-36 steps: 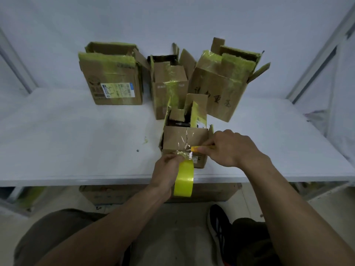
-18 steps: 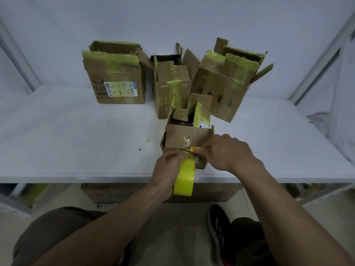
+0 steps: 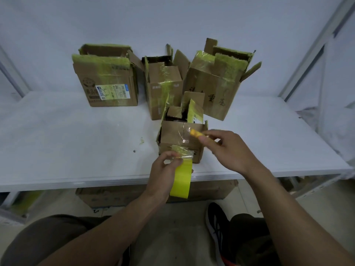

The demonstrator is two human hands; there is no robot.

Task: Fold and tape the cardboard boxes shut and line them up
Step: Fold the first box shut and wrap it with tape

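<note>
Cardboard small box (image 3: pixel 179 138) sits at the near edge of the white tabletop (image 3: pixel 76 141), top flaps up and open, shiny tape across its front face. Left hand (image 3: pixel 163 171) grips a yellow tape roll (image 3: pixel 181 179), which hangs past the tabletop edge just in front of the box; crumpled tape end touches the box's lower front. Right hand (image 3: pixel 228 150) pinches a small orange cutter (image 3: pixel 195 133) between thumb and fingers, at the box's upper right front. Three bigger boxes stand behind by the wall, flaps open, yellow tape on them: left box (image 3: pixel 109 83), middle box (image 3: pixel 163 87), right box (image 3: pixel 215 89), the right one tilted. Small box is just beside the middle and right boxes.
</note>
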